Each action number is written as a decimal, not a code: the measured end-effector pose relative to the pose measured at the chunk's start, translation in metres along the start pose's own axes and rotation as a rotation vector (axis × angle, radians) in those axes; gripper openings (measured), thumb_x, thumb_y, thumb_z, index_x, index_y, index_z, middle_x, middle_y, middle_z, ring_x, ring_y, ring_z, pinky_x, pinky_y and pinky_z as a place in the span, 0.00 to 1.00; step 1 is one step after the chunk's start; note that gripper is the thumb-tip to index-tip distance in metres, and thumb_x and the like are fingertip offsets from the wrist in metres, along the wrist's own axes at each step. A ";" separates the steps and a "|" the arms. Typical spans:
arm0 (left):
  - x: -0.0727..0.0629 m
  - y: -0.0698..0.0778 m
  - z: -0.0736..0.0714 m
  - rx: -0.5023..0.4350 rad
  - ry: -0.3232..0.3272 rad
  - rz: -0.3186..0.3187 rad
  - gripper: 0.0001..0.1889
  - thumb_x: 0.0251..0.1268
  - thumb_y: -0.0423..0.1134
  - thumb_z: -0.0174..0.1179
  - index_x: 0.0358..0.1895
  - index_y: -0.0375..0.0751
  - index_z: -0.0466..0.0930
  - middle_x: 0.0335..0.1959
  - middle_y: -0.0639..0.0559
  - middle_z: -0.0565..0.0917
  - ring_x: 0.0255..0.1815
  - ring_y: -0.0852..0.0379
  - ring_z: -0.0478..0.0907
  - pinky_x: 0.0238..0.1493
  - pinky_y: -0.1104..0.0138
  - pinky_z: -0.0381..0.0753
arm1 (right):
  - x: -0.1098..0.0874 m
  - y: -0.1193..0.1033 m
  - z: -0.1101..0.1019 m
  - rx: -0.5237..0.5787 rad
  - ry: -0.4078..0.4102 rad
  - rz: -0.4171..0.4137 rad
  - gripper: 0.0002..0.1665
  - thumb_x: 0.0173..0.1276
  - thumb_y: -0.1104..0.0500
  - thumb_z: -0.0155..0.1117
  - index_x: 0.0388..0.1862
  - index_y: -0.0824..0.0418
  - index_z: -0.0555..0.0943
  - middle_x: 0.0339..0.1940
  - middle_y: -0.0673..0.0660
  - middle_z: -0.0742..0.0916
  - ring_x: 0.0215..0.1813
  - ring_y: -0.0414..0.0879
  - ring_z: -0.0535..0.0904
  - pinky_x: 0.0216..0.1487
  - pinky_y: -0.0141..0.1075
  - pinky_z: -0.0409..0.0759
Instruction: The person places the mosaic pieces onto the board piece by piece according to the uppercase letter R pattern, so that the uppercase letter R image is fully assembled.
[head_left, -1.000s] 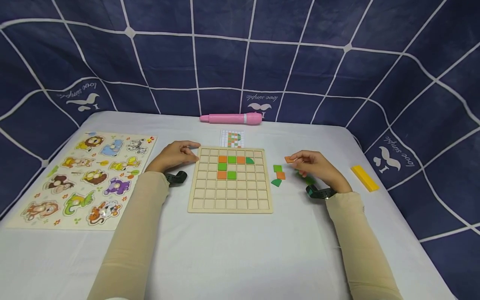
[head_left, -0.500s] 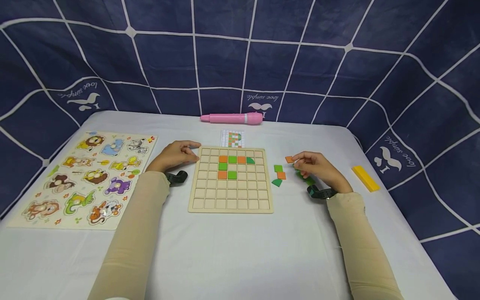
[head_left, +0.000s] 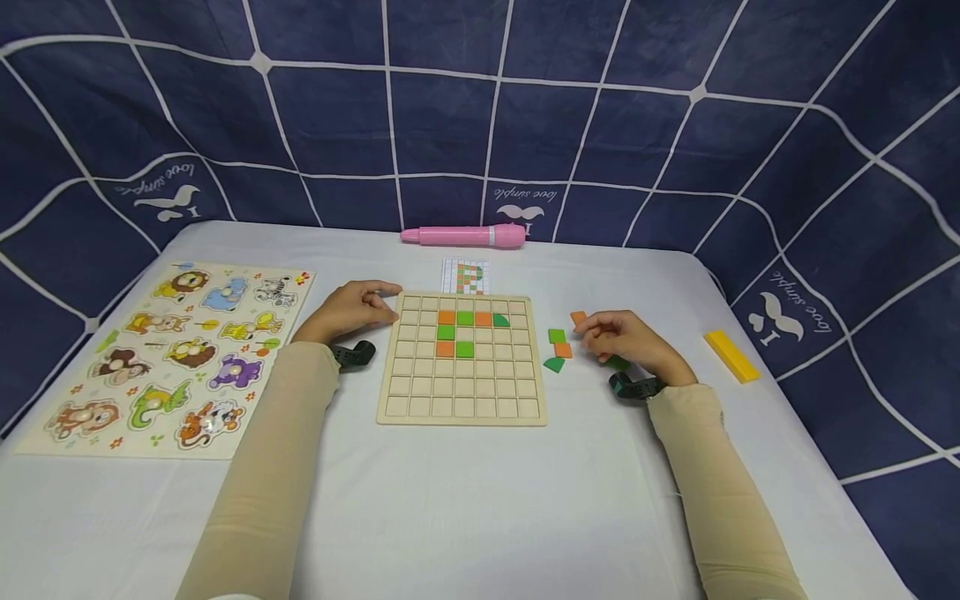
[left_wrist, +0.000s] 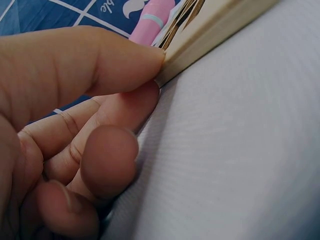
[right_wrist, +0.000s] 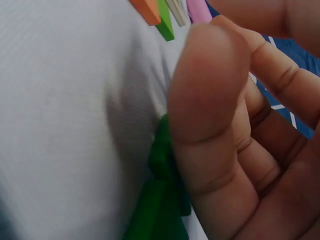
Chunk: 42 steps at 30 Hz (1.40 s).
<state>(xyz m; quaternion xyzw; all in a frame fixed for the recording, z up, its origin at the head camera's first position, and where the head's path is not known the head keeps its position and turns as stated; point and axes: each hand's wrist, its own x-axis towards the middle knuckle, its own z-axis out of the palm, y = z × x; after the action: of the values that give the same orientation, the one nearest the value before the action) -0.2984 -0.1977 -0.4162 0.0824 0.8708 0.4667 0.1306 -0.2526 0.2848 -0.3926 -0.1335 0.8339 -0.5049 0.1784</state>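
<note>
Head view: A wooden grid board [head_left: 465, 387] lies at centre on a white tabletop [head_left: 480, 500], with seven orange and green pieces [head_left: 465, 319] in its far half. The left hand [head_left: 348, 310] touches the board's left edge near the far corner, thumb and index finger spread. To the right, the right hand [head_left: 626, 337] has loosely bent fingers, the foremost tip at a loose orange tile [head_left: 578, 317]; contact cannot be told. More loose pieces [head_left: 557, 336] lie between it and the board. A pattern card [head_left: 465, 277] and a pink microphone [head_left: 462, 237] lie on the far side, an animal puzzle [head_left: 138, 447] at left, a yellow bar [head_left: 731, 356] at right.

Left wrist view: The thumb tip rests against the board's edge; the other fingers bend below.

Right wrist view: Green pieces [right_wrist: 160, 215] lie just beside the bent fingers, partly hidden.
</note>
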 end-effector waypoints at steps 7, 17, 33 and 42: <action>-0.001 0.001 0.000 0.007 -0.002 0.005 0.34 0.67 0.39 0.73 0.76 0.38 0.77 0.31 0.57 0.83 0.32 0.59 0.74 0.56 0.58 0.66 | 0.003 -0.001 0.006 -0.053 -0.017 -0.011 0.19 0.71 0.72 0.69 0.58 0.80 0.81 0.38 0.57 0.86 0.32 0.41 0.77 0.33 0.32 0.80; 0.001 0.001 -0.001 0.034 -0.001 -0.003 0.34 0.67 0.40 0.73 0.76 0.39 0.77 0.32 0.55 0.84 0.33 0.57 0.74 0.55 0.58 0.67 | 0.006 -0.004 0.014 -0.229 0.028 0.015 0.20 0.64 0.70 0.77 0.54 0.76 0.85 0.33 0.53 0.84 0.28 0.39 0.75 0.31 0.29 0.76; 0.000 0.001 -0.002 0.009 -0.013 -0.026 0.36 0.67 0.40 0.74 0.78 0.38 0.75 0.32 0.56 0.84 0.31 0.57 0.74 0.55 0.57 0.67 | 0.008 -0.007 0.018 -0.278 0.033 0.018 0.16 0.66 0.68 0.78 0.51 0.73 0.86 0.34 0.54 0.84 0.29 0.40 0.75 0.31 0.30 0.76; 0.001 -0.001 -0.001 0.019 -0.006 -0.016 0.34 0.68 0.39 0.72 0.77 0.38 0.76 0.31 0.55 0.83 0.34 0.54 0.74 0.55 0.58 0.67 | 0.005 -0.007 0.013 -0.196 0.031 0.041 0.17 0.68 0.67 0.75 0.53 0.72 0.85 0.40 0.57 0.86 0.34 0.43 0.78 0.34 0.33 0.82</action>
<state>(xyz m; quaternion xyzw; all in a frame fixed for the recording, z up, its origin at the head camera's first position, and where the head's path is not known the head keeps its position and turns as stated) -0.2997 -0.1990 -0.4167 0.0782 0.8756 0.4569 0.1360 -0.2511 0.2699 -0.3929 -0.1254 0.8845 -0.4192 0.1619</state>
